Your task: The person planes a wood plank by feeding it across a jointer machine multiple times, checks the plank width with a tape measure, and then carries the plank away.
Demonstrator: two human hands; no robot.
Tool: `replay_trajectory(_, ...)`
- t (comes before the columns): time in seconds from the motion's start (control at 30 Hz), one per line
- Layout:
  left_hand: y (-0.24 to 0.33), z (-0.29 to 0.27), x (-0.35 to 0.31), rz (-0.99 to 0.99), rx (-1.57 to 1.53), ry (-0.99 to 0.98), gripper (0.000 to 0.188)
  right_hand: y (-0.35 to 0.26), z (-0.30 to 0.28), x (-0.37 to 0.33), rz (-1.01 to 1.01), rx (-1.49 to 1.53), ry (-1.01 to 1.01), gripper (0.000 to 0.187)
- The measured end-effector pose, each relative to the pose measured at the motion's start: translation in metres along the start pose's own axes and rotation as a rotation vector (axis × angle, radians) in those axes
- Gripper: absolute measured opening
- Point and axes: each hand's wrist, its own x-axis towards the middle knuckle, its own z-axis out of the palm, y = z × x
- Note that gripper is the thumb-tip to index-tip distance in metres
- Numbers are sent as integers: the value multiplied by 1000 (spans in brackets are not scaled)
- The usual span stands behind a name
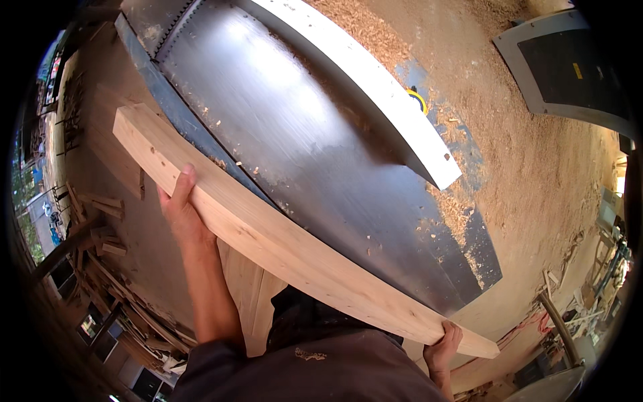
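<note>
A long, thick, pale wooden beam (295,258) runs slantwise in front of my body, beside the near edge of a metal planer table (288,127). My left hand (186,211) grips the beam toward its far left end, thumb on top and the other fingers hidden beneath it. Close to the opposite end, my right hand (444,345) is wrapped round the beam, with its fingers curled over the edge. A white guide fence (362,63) stands along the far side of the table. Wood chips are scattered over the metal.
Sawdust covers the floor (529,174) beyond the machine. A grey and black machine housing (569,63) stands at the upper right. Timber offcuts (134,301) are piled at the lower left. A yellow ring-shaped object (418,100) sits behind the fence. Boards (248,288) lie below the beam.
</note>
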Motion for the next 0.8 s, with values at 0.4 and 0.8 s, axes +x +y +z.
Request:
replay_trajectory(0.4,-4,60,-6,151,72,141,88,-4,-49,29,11,-6,-61,91)
replay_trajectory(0.8,-38,125,-109,242,1061,354,76,133,-4,-26,-141,-75,224,83)
